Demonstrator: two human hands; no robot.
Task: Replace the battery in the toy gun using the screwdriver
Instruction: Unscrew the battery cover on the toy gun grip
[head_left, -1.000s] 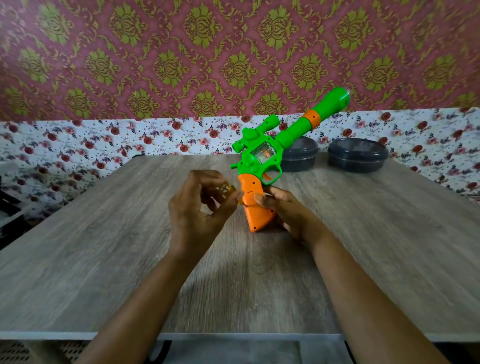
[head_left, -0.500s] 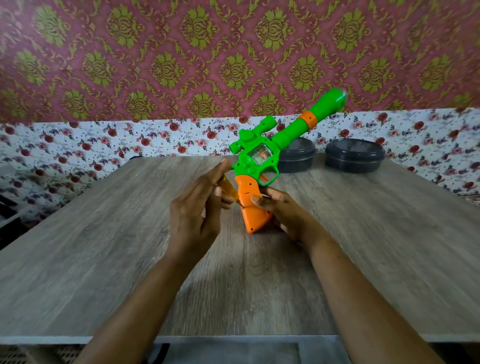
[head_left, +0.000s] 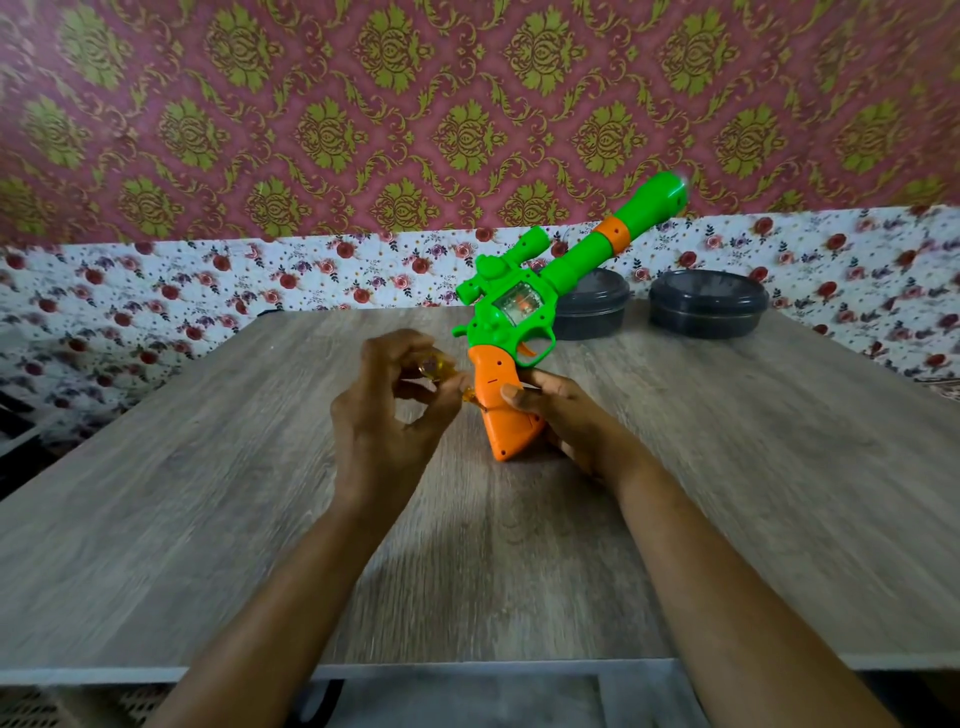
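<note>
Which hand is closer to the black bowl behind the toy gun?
Right. The right hand grips the toy gun in front of the black bowl; the left hand, holding the screwdriver, is farther left.

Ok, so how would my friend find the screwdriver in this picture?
Start at the wooden table, where a green toy gun stands tilted on its orange grip. Just left of that grip, the left hand pinches the screwdriver. It is the only see-through yellow thing there, small and pointing at the grip.
</note>
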